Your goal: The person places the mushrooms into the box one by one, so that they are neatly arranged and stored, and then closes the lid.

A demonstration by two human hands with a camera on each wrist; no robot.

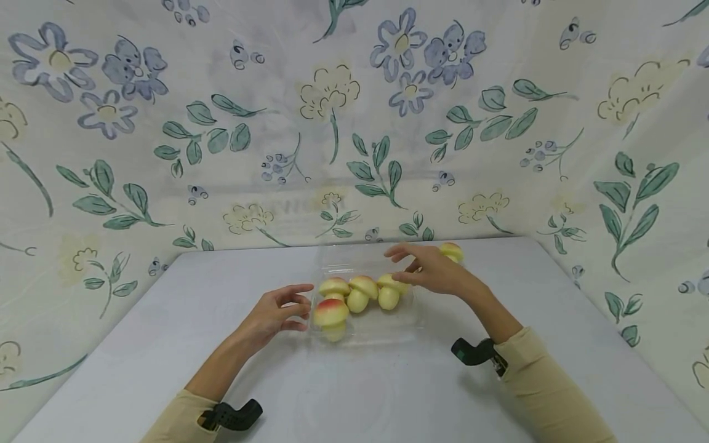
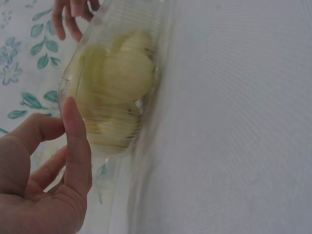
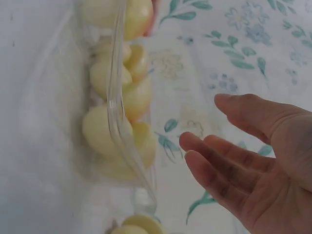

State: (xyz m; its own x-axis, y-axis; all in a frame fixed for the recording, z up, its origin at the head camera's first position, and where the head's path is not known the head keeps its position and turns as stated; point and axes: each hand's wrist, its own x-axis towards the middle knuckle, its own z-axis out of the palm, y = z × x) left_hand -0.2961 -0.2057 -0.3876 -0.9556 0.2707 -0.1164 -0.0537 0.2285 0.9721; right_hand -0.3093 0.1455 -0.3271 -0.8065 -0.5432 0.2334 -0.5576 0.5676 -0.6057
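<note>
A clear plastic box (image 1: 407,323) on the table holds several yellow mushroom-shaped pieces (image 1: 331,312) with red-tinged caps. They stand along its left and back parts. At the box's left side is my left hand (image 1: 271,317), fingers apart and gently bent; in the left wrist view its thumb and forefinger meet the clear rim (image 2: 61,92). Above the back right of the box hovers my right hand (image 1: 434,269), with nothing between its parted fingers in the right wrist view. Behind it, outside the box, another mushroom piece (image 1: 452,251) is partly hidden.
The box's see-through lid (image 1: 354,253) stands up at its back. A white table (image 1: 221,277) lies under everything, with a floral cloth (image 1: 332,154) hanging around its back and sides. Each wrist bears a black camera mount (image 1: 238,416).
</note>
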